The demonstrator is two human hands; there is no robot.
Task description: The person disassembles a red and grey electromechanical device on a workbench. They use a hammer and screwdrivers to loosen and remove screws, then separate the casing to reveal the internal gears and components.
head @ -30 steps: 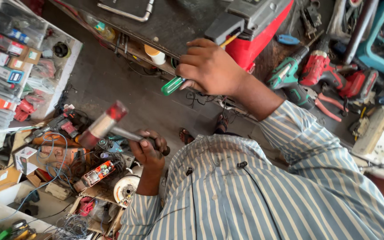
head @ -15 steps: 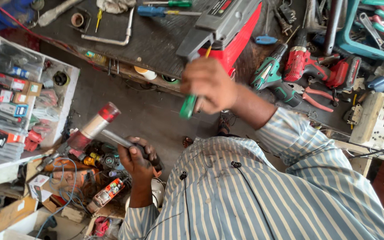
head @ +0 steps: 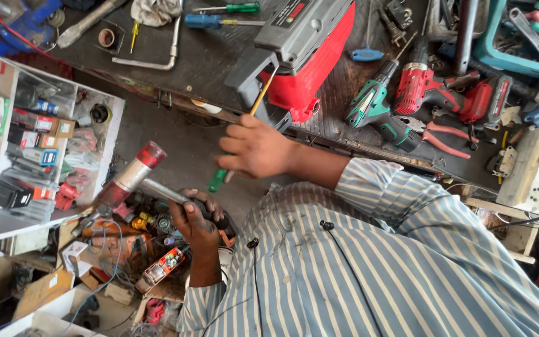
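Overhead, right hand [head: 254,148] grips screwdriver [head: 239,134]; left hand [head: 196,218] clasps tool [head: 133,178].

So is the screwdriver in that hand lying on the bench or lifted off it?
Lifted. The right hand grips the green-handled screwdriver in the air, its shaft slanting up toward the red and grey machine.

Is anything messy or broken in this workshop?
Messy, yes. Below the left hand, boxes, wires and small parts lie in a jumbled heap. On the workbench, the red and grey power tool hangs past the edge. The right hand holds a green-handled screwdriver. Nothing looks plainly broken.
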